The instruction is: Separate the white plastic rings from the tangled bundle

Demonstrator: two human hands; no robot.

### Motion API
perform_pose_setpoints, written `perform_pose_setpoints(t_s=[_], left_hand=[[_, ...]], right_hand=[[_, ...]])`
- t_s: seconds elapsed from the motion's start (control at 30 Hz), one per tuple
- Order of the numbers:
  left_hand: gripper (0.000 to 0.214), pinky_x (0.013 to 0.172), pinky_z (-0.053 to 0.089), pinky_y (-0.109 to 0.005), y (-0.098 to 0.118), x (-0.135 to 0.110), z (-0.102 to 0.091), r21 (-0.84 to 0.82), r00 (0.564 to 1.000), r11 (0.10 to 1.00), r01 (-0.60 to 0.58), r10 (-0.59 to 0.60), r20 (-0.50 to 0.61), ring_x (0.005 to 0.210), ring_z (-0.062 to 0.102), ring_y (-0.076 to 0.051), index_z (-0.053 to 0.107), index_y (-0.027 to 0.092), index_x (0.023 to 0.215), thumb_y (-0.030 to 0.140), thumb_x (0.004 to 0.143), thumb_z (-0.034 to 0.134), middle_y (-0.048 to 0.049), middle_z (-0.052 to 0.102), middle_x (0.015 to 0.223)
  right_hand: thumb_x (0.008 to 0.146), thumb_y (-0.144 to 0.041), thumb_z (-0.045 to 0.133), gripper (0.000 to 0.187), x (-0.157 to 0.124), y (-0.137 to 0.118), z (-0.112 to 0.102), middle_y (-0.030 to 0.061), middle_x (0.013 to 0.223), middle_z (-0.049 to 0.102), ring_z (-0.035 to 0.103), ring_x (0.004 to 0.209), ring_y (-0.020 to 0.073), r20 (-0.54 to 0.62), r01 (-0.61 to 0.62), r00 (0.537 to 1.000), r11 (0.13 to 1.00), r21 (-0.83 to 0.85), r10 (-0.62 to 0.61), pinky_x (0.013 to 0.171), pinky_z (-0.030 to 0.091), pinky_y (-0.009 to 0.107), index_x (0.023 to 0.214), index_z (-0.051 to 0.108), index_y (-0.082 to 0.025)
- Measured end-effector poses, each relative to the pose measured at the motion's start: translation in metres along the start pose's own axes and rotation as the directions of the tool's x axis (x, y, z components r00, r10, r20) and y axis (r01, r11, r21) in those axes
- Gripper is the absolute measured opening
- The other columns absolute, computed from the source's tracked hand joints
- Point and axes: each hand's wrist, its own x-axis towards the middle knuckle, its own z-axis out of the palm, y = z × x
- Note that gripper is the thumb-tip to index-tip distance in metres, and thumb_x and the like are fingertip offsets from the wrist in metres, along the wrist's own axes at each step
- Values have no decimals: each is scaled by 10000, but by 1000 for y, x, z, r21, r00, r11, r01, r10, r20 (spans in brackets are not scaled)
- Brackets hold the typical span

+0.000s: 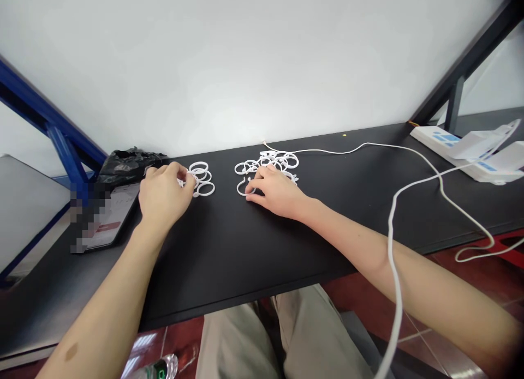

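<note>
My left hand (166, 196) is over the left edge of a small group of white plastic rings (209, 175). Its thumb and fingers close around a white piece at that edge, mostly hidden by the hand. To the right, my right hand (278, 193) rests at the front of a second, larger pile of white rings (291, 160) with small clip-like tabs. Thumb and forefinger pinch a single white ring (238, 189), which looks open at its top. The palm covers part of this pile.
Both piles lie on a black table (229, 259) against a white wall. Left are a tablet (110, 218) and a crumpled black plastic bag (133, 162). A white cable (391, 221) runs across my right forearm, near a white device (462, 152). A plastic bottle (164, 368) is below.
</note>
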Motion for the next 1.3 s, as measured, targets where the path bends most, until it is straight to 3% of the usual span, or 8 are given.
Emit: perform_pose_setpoints(t_s=[0.1, 0.2, 0.33, 0.43, 0.5, 0.77, 1.07, 1.3], left_hand=[[324, 833, 445, -503, -4, -1, 0, 104, 996, 992, 66, -72, 48, 1077, 528, -405, 641, 132, 975, 378, 916, 439, -197, 679, 1069], [412, 881, 432, -563, 0, -3, 2, 114, 999, 993, 36, -34, -19, 1130, 499, -437, 643, 96, 1108, 408, 916, 454, -235, 640, 1159], [378, 952, 447, -480, 13, -5, 7, -103, 982, 980, -173, 163, -101, 1101, 540, -339, 654, 138, 1161, 373, 924, 477, -150, 673, 1141], [388, 955, 462, -402, 20, -7, 12, -279, 930, 890, -361, 364, -43, 1044, 582, -260, 620, 180, 1258, 329, 945, 445, -82, 703, 1128], [394, 948, 466, -393, 20, -7, 15, -314, 901, 856, -411, 435, 7, 1044, 591, -250, 616, 188, 1275, 300, 951, 420, -75, 710, 1126], [283, 840, 482, -351, 15, -7, 15, -316, 902, 872, -373, 420, 96, 934, 618, -235, 669, 210, 1090, 371, 947, 486, -64, 710, 978], [224, 752, 446, -329, 30, -16, 12, -369, 846, 822, -434, 512, 145, 861, 565, -217, 640, 227, 877, 394, 935, 505, -31, 680, 855], [225, 730, 435, -323, 35, -17, 10, -394, 817, 781, -484, 565, 116, 812, 542, -207, 639, 236, 841, 393, 941, 513, -20, 672, 819]], right_hand=[[954, -240, 579, 171, 1, -2, -1, 64, 902, 590, 506, 917, 212, 24, 31, 999, 999, -13, -31, 826, 382, 337, 918, 741, -197], [976, -251, 548, 186, 0, -5, -3, 53, 889, 621, 533, 910, 201, 17, 59, 998, 998, 28, -60, 803, 372, 315, 940, 723, -197], [998, -264, 501, 197, 0, -8, -5, 22, 918, 676, 575, 843, 167, -3, 51, 999, 990, 128, -51, 748, 373, 282, 971, 690, -214], [997, -261, 498, 175, 0, -8, -3, 13, 971, 697, 601, 864, 163, -17, 85, 996, 983, 161, -83, 744, 381, 271, 983, 668, -217], [995, -264, 497, 166, 0, -7, -1, 18, 998, 701, 612, 887, 165, -31, 119, 993, 981, 156, -116, 758, 390, 274, 996, 655, -211], [925, -311, 581, 192, -4, -9, -3, 46, 1046, 702, 634, 964, 192, -64, 98, 994, 988, 120, -90, 813, 439, 303, 1061, 646, -192], [869, -423, 678, 555, -3, -8, 2, 143, 1245, 634, 617, 1088, 253, -52, 96, 994, 992, 82, -92, 892, 458, 369, 1319, 520, -140], [863, -395, 679, 263, -1, -11, 1, 52, 931, 665, 594, 799, 181, 27, 98, 995, 995, 15, -99, 695, 394, 292, 995, 664, -167]])
